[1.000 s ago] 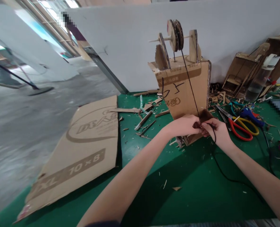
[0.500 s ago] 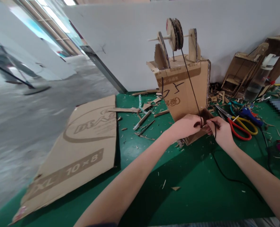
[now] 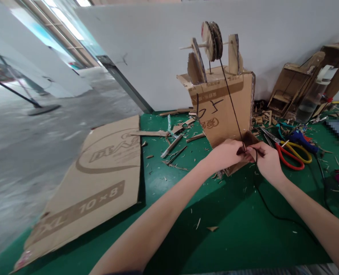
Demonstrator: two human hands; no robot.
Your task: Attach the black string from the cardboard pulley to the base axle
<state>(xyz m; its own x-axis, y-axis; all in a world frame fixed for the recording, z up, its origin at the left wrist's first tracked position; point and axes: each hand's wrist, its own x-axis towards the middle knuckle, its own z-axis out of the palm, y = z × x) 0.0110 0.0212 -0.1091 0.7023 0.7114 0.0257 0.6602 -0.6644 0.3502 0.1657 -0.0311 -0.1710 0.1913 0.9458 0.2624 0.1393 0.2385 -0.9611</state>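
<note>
A dark cord runs down from a cardboard pulley wheel, which sits on a thin stick between two cardboard uprights. The wheel tops a cardboard box with handwritten marks on its front. At the open lower front of the box, my left hand pinches the cord with bent fingers. Right beside it, my right hand is closed on the cord too, its fingertips touching those of the left. From there the cord's loose end trails over the green table toward the lower right. Where the fingers meet, details are partly hidden.
A large flat cardboard sheet lies at the left. Scissors with red and yellow handles lie right of my right hand, near a blue-handled tool. A clear bottle stands behind. Cardboard scraps litter the table.
My right hand has moved slightly left, closer to my left hand, carrying the cord along. The left hand and the box have hardly moved.
</note>
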